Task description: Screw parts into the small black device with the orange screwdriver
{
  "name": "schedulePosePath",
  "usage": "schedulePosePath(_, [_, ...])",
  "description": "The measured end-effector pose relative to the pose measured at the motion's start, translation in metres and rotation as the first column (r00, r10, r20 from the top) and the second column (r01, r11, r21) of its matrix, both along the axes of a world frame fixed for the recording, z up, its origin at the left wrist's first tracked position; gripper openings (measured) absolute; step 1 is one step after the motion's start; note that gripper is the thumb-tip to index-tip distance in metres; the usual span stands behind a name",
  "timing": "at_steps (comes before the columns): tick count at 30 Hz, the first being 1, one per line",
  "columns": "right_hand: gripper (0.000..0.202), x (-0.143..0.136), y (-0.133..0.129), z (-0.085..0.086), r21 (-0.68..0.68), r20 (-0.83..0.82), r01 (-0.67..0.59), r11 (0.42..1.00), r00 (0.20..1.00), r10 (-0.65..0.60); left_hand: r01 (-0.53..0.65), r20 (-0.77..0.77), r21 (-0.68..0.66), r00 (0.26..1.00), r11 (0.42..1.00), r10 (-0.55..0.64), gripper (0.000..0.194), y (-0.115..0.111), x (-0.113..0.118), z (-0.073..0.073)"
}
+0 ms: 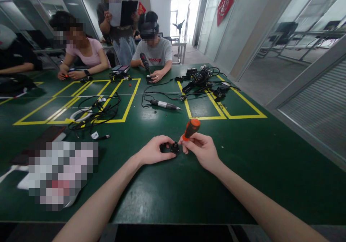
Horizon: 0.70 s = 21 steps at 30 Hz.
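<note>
Near the middle of the green table (151,198), my left hand (158,150) curls its thumb and fingers around a small black part (174,147). To the right of it, my right hand (201,148) grips a screwdriver (192,127) with an orange and dark handle. The handle tilts up and to the right; its shaft and tip cannot be made out behind the fingers. A small gap separates my two hands.
A grey and black electric screwdriver (164,105) lies beyond my hands. Tangled black cables (201,79) are at the back right, more cables (108,108) at the left. A blurred-out packet (62,173) lies front left. Several people sit or stand across the table.
</note>
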State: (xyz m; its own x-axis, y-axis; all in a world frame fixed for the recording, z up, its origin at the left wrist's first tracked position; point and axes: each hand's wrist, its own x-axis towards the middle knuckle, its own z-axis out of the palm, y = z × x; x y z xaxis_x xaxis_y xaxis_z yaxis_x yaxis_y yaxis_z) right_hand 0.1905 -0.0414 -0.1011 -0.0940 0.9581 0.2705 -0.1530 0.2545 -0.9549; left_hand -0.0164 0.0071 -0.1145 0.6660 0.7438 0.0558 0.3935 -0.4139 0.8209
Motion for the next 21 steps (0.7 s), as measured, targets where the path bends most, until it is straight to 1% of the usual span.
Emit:
schedulePosePath(3, [0.038, -0.0017, 0.0007, -0.0018, -0.008, -0.021, -0.035, 0.999, 0.999, 0.035, 0.005, 0.002, 0.007, 1.000, 1.000, -0.005, 0.028, -0.0002, 0.0000, 0.0008])
schedulePosePath(8, [0.033, -0.0035, -0.0001, -0.0038, 0.020, -0.092, -0.034, 0.999, 0.995, 0.035, 0.009, 0.004, 0.030, 1.000, 1.000, -0.009, 0.024, -0.0006, 0.0006, 0.0021])
schedulePosePath(14, [0.032, -0.0009, 0.0003, -0.0007, 0.008, -0.021, -0.019, 1.000, 1.000, 0.020, 0.008, 0.003, 0.030, 1.000, 1.000, -0.008, 0.025, 0.0001, -0.0001, 0.0020])
schedulePosePath(18, [0.036, -0.0020, 0.0030, -0.0027, -0.015, -0.062, -0.052, 0.999, 0.997, 0.051, 0.007, -0.007, 0.036, 1.000, 0.999, -0.007, 0.025, 0.0005, 0.0002, 0.0020])
schedulePosePath(21, [0.036, -0.0037, 0.0051, -0.0069, 0.003, -0.113, -0.044, 0.999, 0.993, 0.044, 0.003, -0.018, 0.036, 1.000, 0.999, -0.003, 0.026, 0.0005, 0.0005, 0.0015])
